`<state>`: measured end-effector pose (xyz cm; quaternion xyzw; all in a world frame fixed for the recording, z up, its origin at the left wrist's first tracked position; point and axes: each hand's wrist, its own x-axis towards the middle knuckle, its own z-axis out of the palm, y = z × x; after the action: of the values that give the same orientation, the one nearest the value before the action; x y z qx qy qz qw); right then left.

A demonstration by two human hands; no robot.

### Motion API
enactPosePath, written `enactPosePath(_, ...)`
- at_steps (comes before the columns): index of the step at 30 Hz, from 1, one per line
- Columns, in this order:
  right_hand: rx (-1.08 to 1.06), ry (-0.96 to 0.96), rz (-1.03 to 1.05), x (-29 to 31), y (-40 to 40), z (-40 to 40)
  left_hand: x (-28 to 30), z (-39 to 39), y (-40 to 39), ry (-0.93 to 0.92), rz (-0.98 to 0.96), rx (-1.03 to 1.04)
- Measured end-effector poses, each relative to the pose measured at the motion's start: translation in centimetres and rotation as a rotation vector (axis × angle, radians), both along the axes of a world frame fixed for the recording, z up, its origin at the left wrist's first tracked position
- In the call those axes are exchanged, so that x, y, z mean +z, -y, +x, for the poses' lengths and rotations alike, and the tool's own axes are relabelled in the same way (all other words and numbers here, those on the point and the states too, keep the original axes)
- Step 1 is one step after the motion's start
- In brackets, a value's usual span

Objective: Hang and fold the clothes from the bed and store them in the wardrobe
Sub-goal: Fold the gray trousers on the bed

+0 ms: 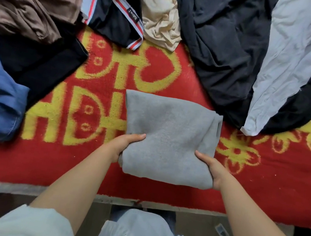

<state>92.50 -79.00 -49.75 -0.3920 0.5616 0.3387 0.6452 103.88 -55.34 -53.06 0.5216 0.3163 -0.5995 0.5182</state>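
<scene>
The folded grey top (170, 136) lies on the bed (262, 185), long axis near-to-far, between the left hand (125, 145) and right hand (211, 169), whose fingers clasp its near corners

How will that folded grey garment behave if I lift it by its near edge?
The folded grey garment is soft knit, so its far half will likely sag. The layers at its right side look loose and may slip open. Left hand and right hand gripping opposite corners should help.
</scene>
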Motion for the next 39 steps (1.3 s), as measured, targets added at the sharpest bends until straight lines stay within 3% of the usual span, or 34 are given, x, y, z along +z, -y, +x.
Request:
enactPosePath(7, 0.110, 0.172, 0.004, 5.6, -2.5, 1.0, 7.1, -2.7, -3.3, 0.136, 0.134, 0.129)
enactPosePath(15, 0.544, 0.510, -0.128, 15.8, -6.0, 5.2, 19.0, -8.2, -7.3, 0.556, 0.403, 0.430)
enactPosePath(22, 0.976, 0.838, -0.293, 24.4, -18.6, 4.7, 29.0, -18.3, -15.2, 0.756, 0.712, 0.789)
enactPosePath(25, 1.213, 1.074, -0.462, 28.5, -25.4, 1.0, 32.6, -24.0, -18.3, 0.802, 0.902, 0.932)
enactPosePath(28, 1.317, 1.327, -0.573, 31.2, -30.2, -3.9, 34.6, -29.3, -20.0, 0.840, 1.131, 0.928)
enactPosePath(33, 1.393, 1.699, -0.457, 34.9, -37.5, -14.8, 38.2, -41.6, -23.4, 0.902, 1.470, 0.966)
enactPosePath(39, 1.535, 2.009, -0.303, 38.9, -44.6, -29.0, 42.2, -57.6, -27.9, 0.809, 1.730, 0.980)
